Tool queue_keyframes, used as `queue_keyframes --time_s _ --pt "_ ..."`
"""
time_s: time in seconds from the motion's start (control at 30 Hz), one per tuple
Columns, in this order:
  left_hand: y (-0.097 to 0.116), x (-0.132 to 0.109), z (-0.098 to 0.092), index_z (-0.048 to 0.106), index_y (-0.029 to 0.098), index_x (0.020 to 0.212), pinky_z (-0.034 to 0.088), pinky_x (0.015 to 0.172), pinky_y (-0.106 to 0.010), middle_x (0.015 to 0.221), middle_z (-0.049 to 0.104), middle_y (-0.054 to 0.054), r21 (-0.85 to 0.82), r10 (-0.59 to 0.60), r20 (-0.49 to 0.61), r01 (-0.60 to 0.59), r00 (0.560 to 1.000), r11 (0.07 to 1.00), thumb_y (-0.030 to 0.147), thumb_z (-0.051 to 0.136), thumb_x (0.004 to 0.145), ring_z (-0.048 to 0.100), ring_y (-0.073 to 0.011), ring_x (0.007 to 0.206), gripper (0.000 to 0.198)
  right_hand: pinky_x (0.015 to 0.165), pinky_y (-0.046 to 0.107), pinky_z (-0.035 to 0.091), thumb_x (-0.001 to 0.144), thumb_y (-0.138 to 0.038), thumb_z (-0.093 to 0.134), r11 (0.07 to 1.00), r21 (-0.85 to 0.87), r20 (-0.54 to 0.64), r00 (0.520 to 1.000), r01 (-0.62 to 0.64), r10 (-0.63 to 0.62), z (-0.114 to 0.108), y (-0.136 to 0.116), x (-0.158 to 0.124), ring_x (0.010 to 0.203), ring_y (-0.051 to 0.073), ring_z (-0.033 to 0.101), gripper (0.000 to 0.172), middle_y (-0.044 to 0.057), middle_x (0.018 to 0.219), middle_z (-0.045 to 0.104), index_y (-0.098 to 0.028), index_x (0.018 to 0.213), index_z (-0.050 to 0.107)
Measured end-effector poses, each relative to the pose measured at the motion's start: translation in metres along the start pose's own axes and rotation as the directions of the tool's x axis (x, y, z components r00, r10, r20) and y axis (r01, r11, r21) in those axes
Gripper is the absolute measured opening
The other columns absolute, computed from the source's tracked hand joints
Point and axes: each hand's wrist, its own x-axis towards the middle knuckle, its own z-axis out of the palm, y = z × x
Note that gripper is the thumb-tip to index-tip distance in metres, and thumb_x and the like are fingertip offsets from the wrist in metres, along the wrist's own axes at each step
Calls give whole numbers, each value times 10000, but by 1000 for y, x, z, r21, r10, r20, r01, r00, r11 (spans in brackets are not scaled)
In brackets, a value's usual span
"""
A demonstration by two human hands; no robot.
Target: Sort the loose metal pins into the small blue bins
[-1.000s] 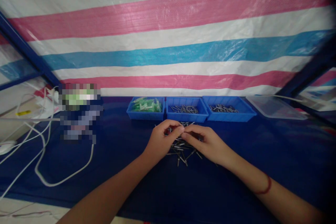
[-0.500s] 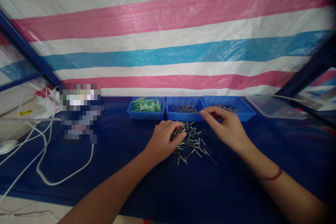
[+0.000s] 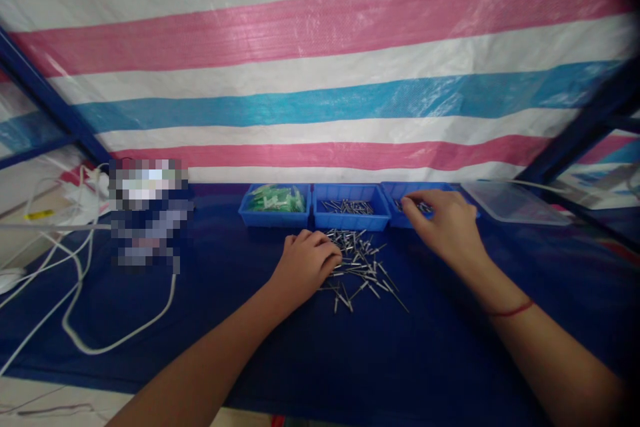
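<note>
A striped plastic sheet [image 3: 310, 100] in white, pink and blue fills the upper frame, glossy where light catches it; dark blue posts [image 3: 50, 100] slant at left and right, a dark blue tabletop [image 3: 220, 267] spreading below

"What lies left of the left hand [image 3: 306, 268]?"
"Well apart from it, a white cable [image 3: 90, 351] loops over the dark blue tabletop [image 3: 210, 293]. Farther left is a small yellow item [image 3: 39, 215], too small to identify."
"And right of the right hand [image 3: 446, 225]?"
"Near it, a flat, translucent plastic piece [image 3: 517, 203]."
"Beyond both?"
"A plastic sheet [image 3: 320, 40] with pink, white and blue stripes."
</note>
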Motion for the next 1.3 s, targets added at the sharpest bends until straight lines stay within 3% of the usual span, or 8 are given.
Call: queue_keyframes --time_s 0.13,0.27,0.5,0.63,0.83,1.1,1.2,1.3 --pt "-1 0 1 654 249 927 343 771 -327 1040 605 -11 -28 -21 -58 19 998 999 346 474 917 505 -189 948 204 781 372 430 840 -268 521 964 200 29 982 177 -186 -2 -24 -7 810 232 615 176 56 836 708 -192 811 677" --pt "-4 1 2 649 257 935 352 758 -313 979 630 6 -112 -47 -122 33 991 993 333 484 916 531 -176 914 183 811 359 443 834 -228 548 851 430 125 914 301 -386 -7 -47 -16 813 194 622 121 38 850 706 -197 837 665" --pt "0 5 -2 650 196 888 412 785 -277 900 669 -13 -363 -67 -218 -17 974 932 256 528 887 587 -159 867 136 801 351 446 826 -245 598 779 577 276 839 245 -468 -4 -70 -33 849 188 613 122 45 897 699 -195 919 659" --pt "5 3 -5 648 175 858 440 748 -245 852 664 -23 -506 -104 -271 -50 957 861 250 541 872 604 -145 807 132 782 333 441 871 -236 536 723 665 326 799 186 -506 1 -75 -37 820 173 605 128 37 860 688 -200 829 652" --pt "8 2 -3 644 174 984 448 735 -222 909 680 -15 -636 -204 -240 5 949 772 236 589 835 617 -137 820 171 722 309 440 857 -232 550 707 705 349 842 52 -411 0 -78 -39 757 163 588 122 20 786 675 -204 785 645" --pt "7 3 0 659 167 880 447 694 -223 826 669 -10 -724 -244 -161 53 956 687 284 580 843 603 -133 758 146 746 314 446 854 -242 552 692 722 332 863 29 -382 1 -79 -41 795 171 588 101 27 837 671 -210 816 640" --pt "6 3 1 655 169 886 446 691 -225 843 660 -18 -736 -230 -178 26 957 676 296 582 843 596 -134 765 153 762 316 447 862 -240 541 667 745 331 863 10 -383 1 -79 -41 819 170 593 114 29 867 676 -211 821 644" --pt "5 3 0 651 163 876 444 701 -228 861 651 -28 -721 -217 -225 -13 950 693 282 580 844 588 -137 779 143 720 303 454 844 -250 565 659 752 317 892 -29 -322 1 -78 -40 791 165 593 97 33 851 667 -206 835 650"
